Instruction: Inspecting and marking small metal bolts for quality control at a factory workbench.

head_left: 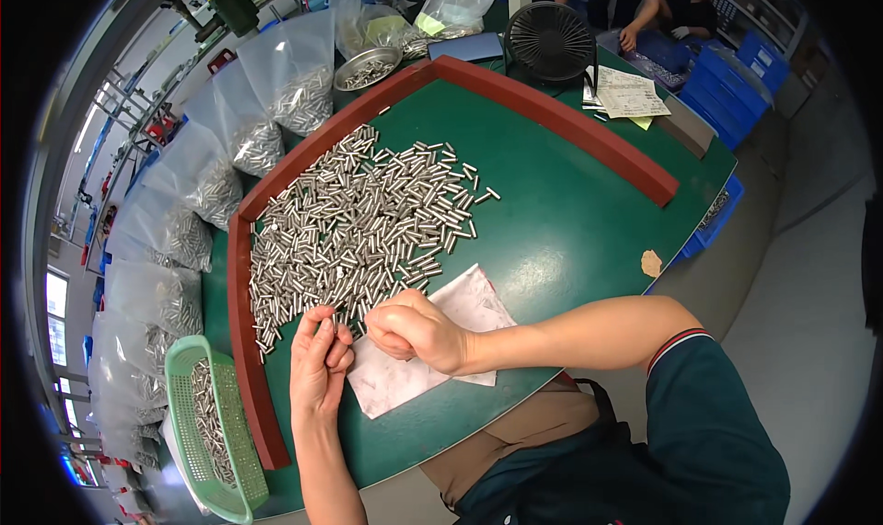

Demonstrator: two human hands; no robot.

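From the head camera I see my left hand [317,364], fingers curled narrow around a few small silver metal pins [359,226], at the near edge of the pile on the green table [570,222]. My right hand [414,330] is fisted on the white paper sheet [460,309]; what it holds, I cannot tell. A green plastic basket [213,433] sits at left.

Bright, sharp centre; perhaps blurred, warped rim.

Head camera looks steeply down, close over green table [570,222].
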